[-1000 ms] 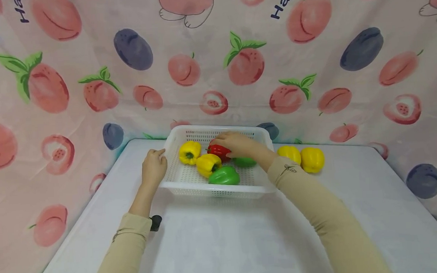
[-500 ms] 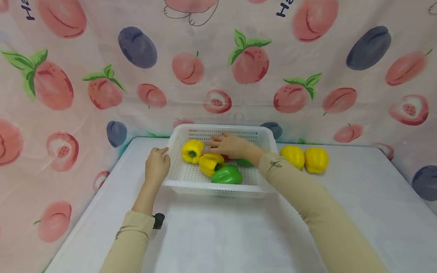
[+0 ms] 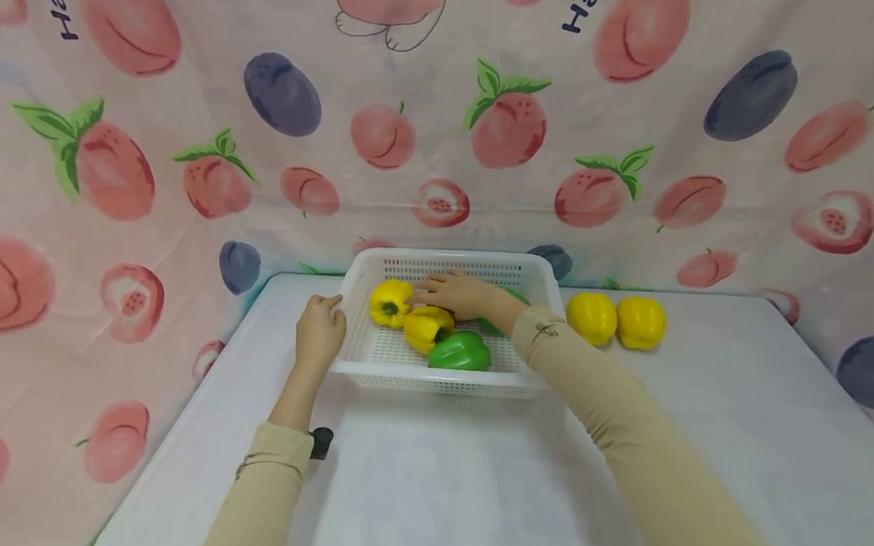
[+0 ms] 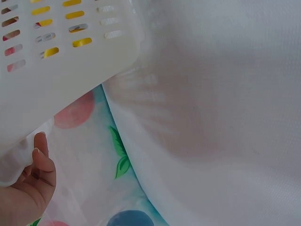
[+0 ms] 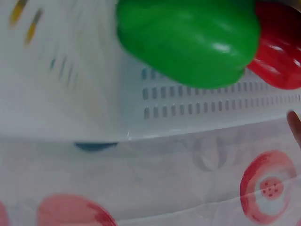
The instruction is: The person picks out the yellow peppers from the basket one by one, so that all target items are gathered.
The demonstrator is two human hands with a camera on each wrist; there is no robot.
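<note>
A white perforated plastic basket [image 3: 383, 370] stands at the back of the table. My left hand [image 3: 320, 334] is at its left rim; in the left wrist view the thumb and fingers curl at that rim. Inside the basket, my right hand [image 3: 461, 295] lies over the red bell pepper [image 5: 280, 47] with its fingers spread, mostly hiding it in the head view. A green bell pepper [image 5: 188, 42] is beside the red one, partly behind my right wrist. Two yellow bell peppers [image 3: 390, 303] and another green bell pepper [image 3: 460, 352] lie left and in front of the hand.
Two more yellow bell peppers [image 3: 640, 323] stand on the white table [image 3: 435, 482], just right of the basket. A fruit-print cloth [image 3: 395, 83] hangs behind the basket. A dark object [image 3: 321, 443] shows at my left cuff.
My right hand has loosened from the red pepper; its fingers are now spread and lie further left. The green pepper behind my wrist shows more. My left hand stays at the rim.
</note>
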